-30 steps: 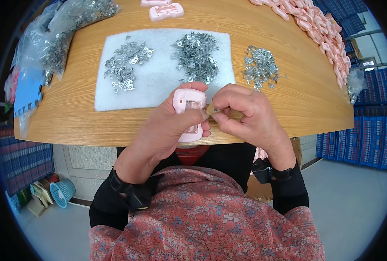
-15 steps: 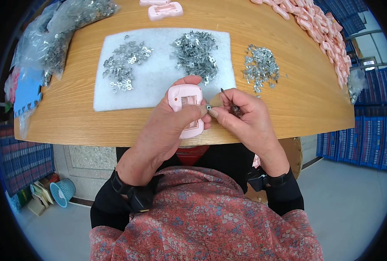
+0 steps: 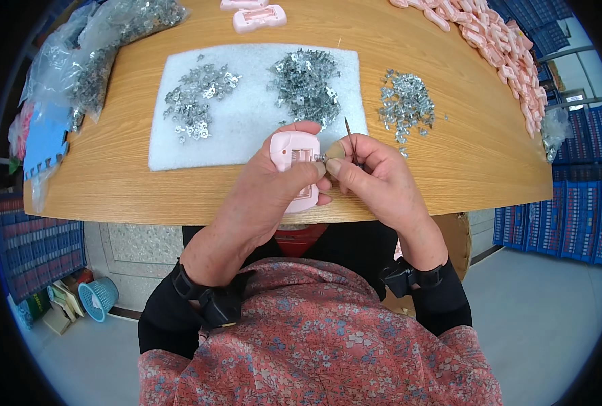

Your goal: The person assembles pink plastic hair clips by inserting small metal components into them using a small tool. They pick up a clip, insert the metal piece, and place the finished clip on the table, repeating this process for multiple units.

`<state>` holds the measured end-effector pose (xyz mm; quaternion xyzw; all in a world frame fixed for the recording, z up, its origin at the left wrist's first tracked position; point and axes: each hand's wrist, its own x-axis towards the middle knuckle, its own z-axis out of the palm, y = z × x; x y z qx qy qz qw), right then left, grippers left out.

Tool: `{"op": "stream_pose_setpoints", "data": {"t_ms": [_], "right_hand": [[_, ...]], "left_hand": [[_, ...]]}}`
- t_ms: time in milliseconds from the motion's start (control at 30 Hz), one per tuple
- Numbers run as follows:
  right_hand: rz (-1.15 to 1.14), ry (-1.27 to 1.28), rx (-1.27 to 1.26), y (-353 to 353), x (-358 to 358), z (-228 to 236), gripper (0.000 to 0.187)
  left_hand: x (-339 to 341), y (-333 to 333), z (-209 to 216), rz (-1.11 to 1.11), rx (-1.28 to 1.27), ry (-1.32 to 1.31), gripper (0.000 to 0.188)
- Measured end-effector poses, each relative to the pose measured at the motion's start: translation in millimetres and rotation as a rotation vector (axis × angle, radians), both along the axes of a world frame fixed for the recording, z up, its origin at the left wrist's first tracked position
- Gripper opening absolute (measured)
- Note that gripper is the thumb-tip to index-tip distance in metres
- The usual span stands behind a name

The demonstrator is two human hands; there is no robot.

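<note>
My left hand (image 3: 264,186) is closed round a pink plastic housing (image 3: 284,142) with a rectangular battery recess, tilted upright above the table's near edge. Its thumb lies across the recess. Right beside it, my right hand (image 3: 389,183) pinches a small silvery metal piece (image 3: 320,158), perhaps a battery spring, against the housing's right side. A thin dark pointed tool (image 3: 348,128) also sticks up out of the right hand's fingers. A beige cover (image 3: 335,150) wraps one right fingertip. The fingers partly hide the metal piece, so its exact shape is unclear.
A white foam sheet (image 3: 247,145) bears two heaps of small metal parts (image 3: 306,84). Another metal heap (image 3: 407,101) lies to its right. Pink housings (image 3: 260,18) sit at the back, with a large pile (image 3: 490,47) far right. Plastic bags of metal parts (image 3: 88,81) stand left.
Both hands have shifted slightly, the housing moving a little right and up. The pointed tool now stands more upright, and the small metal piece is turned differently between the fingertips.
</note>
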<state>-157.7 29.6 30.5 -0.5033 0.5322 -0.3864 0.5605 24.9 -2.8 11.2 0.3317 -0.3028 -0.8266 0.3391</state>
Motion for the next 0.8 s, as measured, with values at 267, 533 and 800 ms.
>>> {"op": "stream_pose_setpoints", "data": {"t_ms": [267,533,800], "right_hand": [[-0.019,0.148,0.040,-7.5,-1.5,-0.3,0.016],[-0.081,0.241,0.016,-21.4,-12.1,-5.2,0.015],[-0.039,0.681,-0.191,-36.4,10.4,21.0,0.013]], "left_hand": [[-4.8,2.4,-5.4,0.019,-0.083,-0.048,0.052],[10.7,7.4,5.8,0.061,-0.044,-0.118,0.050],[56.9,18.2,12.7,0.065,0.011,-0.080,0.047]]}}
